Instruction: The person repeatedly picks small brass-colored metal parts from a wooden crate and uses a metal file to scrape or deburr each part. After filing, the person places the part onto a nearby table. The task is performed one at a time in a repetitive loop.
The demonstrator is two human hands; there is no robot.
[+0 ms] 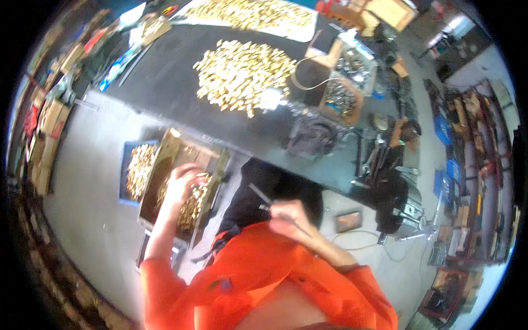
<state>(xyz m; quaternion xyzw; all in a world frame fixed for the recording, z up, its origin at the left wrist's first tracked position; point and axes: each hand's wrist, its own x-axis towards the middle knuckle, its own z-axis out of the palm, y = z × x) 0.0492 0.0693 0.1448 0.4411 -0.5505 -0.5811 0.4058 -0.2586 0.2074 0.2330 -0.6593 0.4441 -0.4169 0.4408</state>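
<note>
My left hand (186, 180) reaches into a wooden box (219, 175) partly filled with small brass pieces (191, 212). Its fingers are bent, with a few bright brass pieces at the fingertips; blur hides how many. In front of my body, my right hand (290, 215) is closed around a thin grey metal tool (258, 192), narrow like a rod. One end points up and to the left; the other runs back along the wrist. Against the box's left side stands a blue bin (125, 190) holding more brass pieces.
On the dark table (165, 71) ahead lies a large brass heap (242, 74), and behind it a white sheet (305, 33) covered with more. Trays of metal parts (342, 99), wrenches (377, 157) and a vise-like device (404, 206) are at right. Shelves (484, 181) line the right side.
</note>
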